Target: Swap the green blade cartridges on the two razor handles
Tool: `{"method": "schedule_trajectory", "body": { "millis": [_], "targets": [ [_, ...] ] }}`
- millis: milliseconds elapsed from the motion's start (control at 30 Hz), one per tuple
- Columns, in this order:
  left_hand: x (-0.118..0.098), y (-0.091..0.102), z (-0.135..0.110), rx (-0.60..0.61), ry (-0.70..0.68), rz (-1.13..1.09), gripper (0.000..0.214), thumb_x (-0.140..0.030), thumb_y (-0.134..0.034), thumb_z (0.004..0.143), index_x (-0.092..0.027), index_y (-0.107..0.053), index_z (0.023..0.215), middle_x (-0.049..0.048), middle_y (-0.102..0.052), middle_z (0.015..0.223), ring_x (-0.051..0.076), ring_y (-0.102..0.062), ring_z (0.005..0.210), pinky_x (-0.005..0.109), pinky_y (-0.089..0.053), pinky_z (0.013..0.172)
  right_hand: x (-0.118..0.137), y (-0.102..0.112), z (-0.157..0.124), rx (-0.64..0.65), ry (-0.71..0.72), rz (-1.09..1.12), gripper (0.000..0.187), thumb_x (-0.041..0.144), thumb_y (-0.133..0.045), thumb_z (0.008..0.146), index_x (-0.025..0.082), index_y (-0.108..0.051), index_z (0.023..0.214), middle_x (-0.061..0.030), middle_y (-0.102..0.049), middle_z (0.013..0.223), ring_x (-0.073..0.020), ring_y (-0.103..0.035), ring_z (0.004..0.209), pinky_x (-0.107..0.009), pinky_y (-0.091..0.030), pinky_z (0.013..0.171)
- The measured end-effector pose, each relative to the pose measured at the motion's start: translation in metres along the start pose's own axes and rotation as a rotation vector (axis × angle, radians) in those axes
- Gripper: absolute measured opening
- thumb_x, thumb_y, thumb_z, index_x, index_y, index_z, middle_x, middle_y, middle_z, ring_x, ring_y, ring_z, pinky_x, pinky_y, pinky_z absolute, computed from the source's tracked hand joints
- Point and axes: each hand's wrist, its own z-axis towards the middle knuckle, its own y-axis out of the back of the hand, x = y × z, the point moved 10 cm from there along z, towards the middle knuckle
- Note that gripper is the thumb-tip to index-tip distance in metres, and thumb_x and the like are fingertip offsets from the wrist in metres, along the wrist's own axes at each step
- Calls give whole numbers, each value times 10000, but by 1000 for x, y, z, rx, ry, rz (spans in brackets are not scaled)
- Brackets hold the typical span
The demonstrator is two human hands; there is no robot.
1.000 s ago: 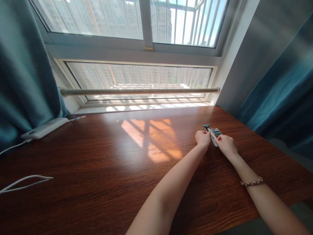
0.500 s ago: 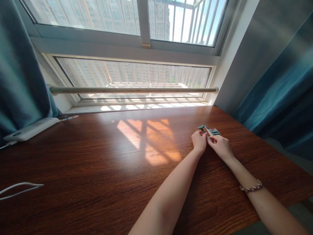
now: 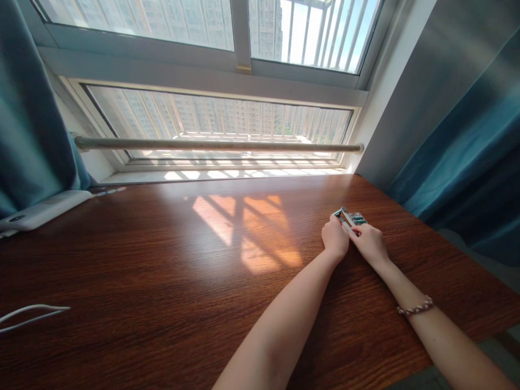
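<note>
Both my hands meet at the far right of a dark wooden table (image 3: 162, 271). My left hand (image 3: 335, 238) is curled, its fingers closed over the head end of a razor (image 3: 346, 218) with a silver handle and teal head. My right hand (image 3: 370, 244) pinches the razor's handle from the other side. Just beyond the fingers lies a small clear pack of teal blade cartridges (image 3: 358, 218), touching the razor. A braided bracelet (image 3: 416, 309) circles my right wrist.
A white power bank (image 3: 40, 210) lies at the table's far left under a teal curtain (image 3: 28, 108). A white cable (image 3: 32, 313) loops at the left edge. A metal rail (image 3: 215, 145) crosses the window. Another teal curtain (image 3: 467, 162) hangs at the right.
My left hand has closed over the razor's head, which showed clearly a second ago. Both hands drew slightly nearer me. The view shifted a little to the right.
</note>
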Motion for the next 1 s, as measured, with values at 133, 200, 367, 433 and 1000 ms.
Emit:
{"method": "schedule_trajectory", "body": {
  "millis": [133, 200, 367, 433, 1000],
  "targets": [
    [-10, -7, -5, 33, -77, 112, 237, -228, -422, 810, -126, -489, 1013, 148, -654, 831, 266, -627, 780, 345, -452, 679, -2, -1, 0, 9, -13, -48, 278, 364, -471, 784, 200, -691, 828, -77, -662, 842, -195, -594, 714, -263, -400, 623],
    [-18, -13, -9, 50, -135, 155, 258, -240, -416, 817, -120, -470, 1040, 152, -654, 825, 273, -633, 764, 349, -456, 666, -3, -1, -1, 16, -16, -73, 263, 347, -473, 786, 198, -689, 810, -81, -660, 848, -197, -589, 711, -261, -388, 601],
    [-32, -25, -22, 77, -251, 234, 228, -243, -328, 868, -127, -492, 975, 142, -652, 801, 257, -645, 754, 328, -461, 659, -3, 1, -3, 33, -3, -143, 259, 246, -419, 812, 198, -672, 794, -86, -648, 813, -205, -568, 717, -269, -345, 561],
    [-34, -26, -24, 75, -275, 259, 231, -242, -311, 876, -130, -500, 948, 135, -650, 790, 245, -648, 755, 309, -462, 658, -2, 1, -4, 35, -1, -165, 263, 225, -407, 816, 193, -665, 775, -90, -642, 795, -208, -559, 724, -272, -339, 561],
    [-41, -23, -28, 25, -362, 391, 190, -216, -308, 873, -140, -475, 924, 76, -650, 783, 205, -650, 697, 283, -479, 598, 1, -1, -4, 34, 39, -208, 234, 193, -412, 830, 201, -645, 854, -62, -625, 823, -181, -526, 742, -263, -311, 569]
  ]
}}
